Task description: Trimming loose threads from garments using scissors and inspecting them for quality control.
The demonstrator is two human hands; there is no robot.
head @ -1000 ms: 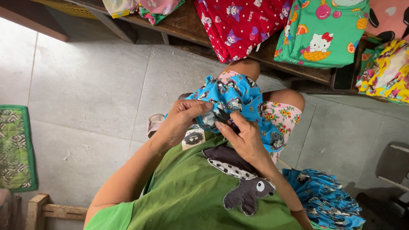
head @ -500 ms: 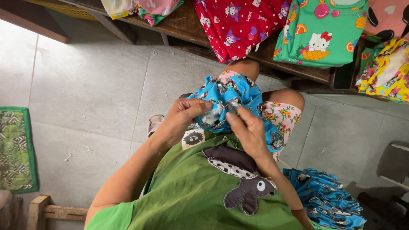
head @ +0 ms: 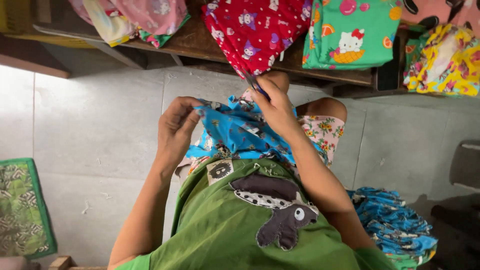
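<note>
Holding the blue printed cloth [head: 235, 132] at frame centre, left hand [head: 175, 125] pinches its edge; right hand [head: 272, 107] grips small scissors [head: 252, 82]; trimming seems unfinished.

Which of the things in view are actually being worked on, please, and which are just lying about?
In hand:
left hand and right hand, both gripping the blue cloth
small tool in the right hand, too hidden to identify

Lying about:
red cloth
green cloth
yellow cloth
blue pile
green mat
</note>
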